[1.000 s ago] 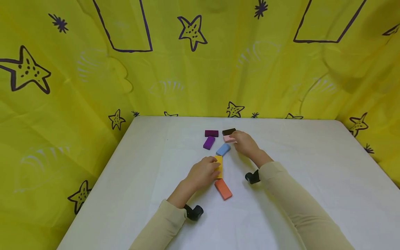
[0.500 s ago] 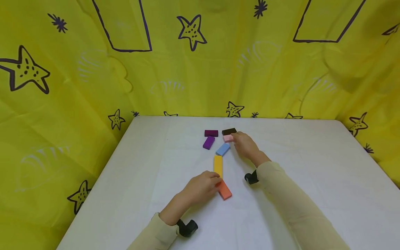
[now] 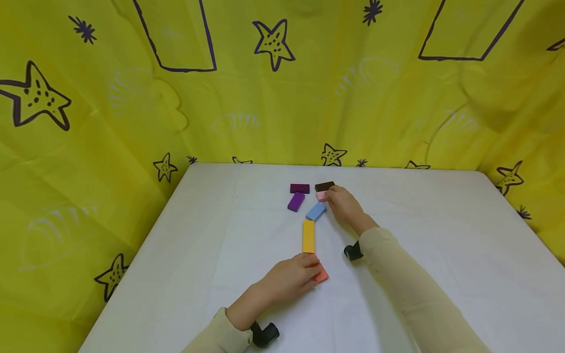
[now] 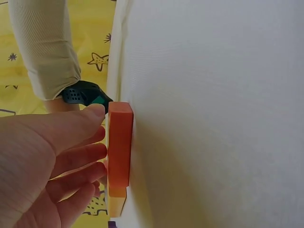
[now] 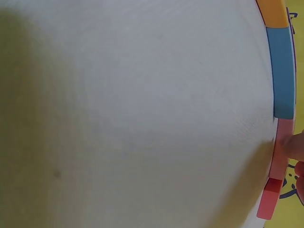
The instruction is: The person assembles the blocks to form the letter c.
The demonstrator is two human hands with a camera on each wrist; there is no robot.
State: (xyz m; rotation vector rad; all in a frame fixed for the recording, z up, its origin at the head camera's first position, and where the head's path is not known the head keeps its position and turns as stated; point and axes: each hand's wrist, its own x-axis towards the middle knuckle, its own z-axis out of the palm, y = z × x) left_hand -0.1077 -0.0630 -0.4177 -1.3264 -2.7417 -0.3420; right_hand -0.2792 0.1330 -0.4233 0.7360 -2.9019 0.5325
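"What stands behind the white table [image 3: 441, 211]?"

"A yellow cloth [image 3: 309, 105], along the far side and down both the left and the right, with soft folds and creases in it."

"Is it patterned?"

"Yes: dark-outlined starfish [image 3: 274, 45], dotted inside, little spiky bursts [image 3: 82, 29], and two big straight-sided outlines [image 3: 208, 37] that run out of view at the top. Faint pale fish-like shapes [image 3: 238, 122] show between them."

"And the table's surface?"

"Pale and faintly creased, with a rounded far right corner. A row of starfish sits just above its back edge."

"How's the light?"

"Soft, with a dim shadow [image 3: 499, 105] on the cloth at upper right."
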